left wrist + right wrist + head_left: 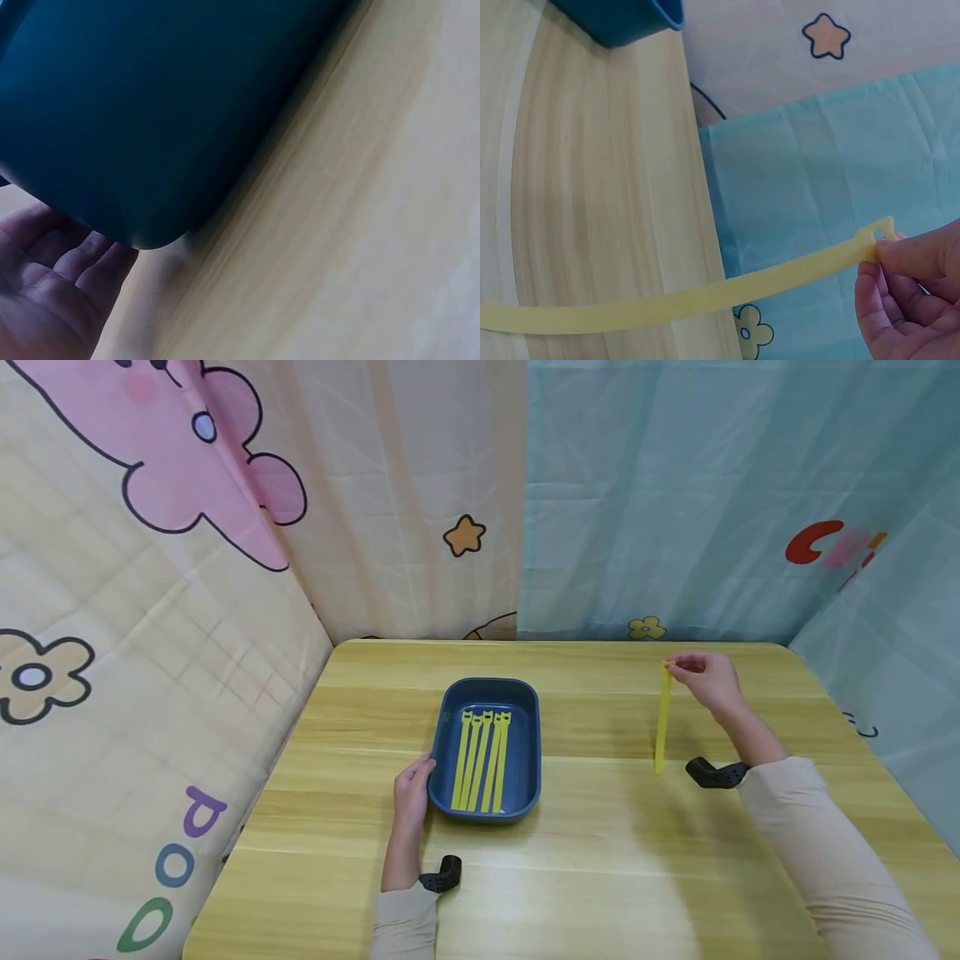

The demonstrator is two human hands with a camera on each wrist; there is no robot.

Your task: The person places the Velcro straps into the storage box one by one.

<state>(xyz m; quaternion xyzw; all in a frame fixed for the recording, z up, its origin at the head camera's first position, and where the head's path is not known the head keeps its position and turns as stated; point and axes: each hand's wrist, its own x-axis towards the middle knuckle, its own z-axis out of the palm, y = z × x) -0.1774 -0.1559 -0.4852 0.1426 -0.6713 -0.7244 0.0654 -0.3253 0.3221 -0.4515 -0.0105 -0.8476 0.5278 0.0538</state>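
Note:
Thumb and fingers of my right hand [708, 681] pinch a yellow cable strap [663, 718] by its slotted head, and the flat band hangs down over the right part of the table. The right wrist view shows the strap [667, 306] stretching away from the fingertips. At the left side of a dark blue tray [525, 806], my left hand [411, 793] touches the rim with its fingertips. In the left wrist view its fingers [97, 262] lie extended against the tray's outside, their tips hidden. Several yellow cable straps [480, 760] lie side by side inside, slotted heads toward the far end.
The wood-grain table [592, 860] carries the tray left of its middle. Printed cloth curtains [420, 460] hang behind the far edge and along both sides. Black wrist mounts [716, 773] stick out from both forearms near the tabletop.

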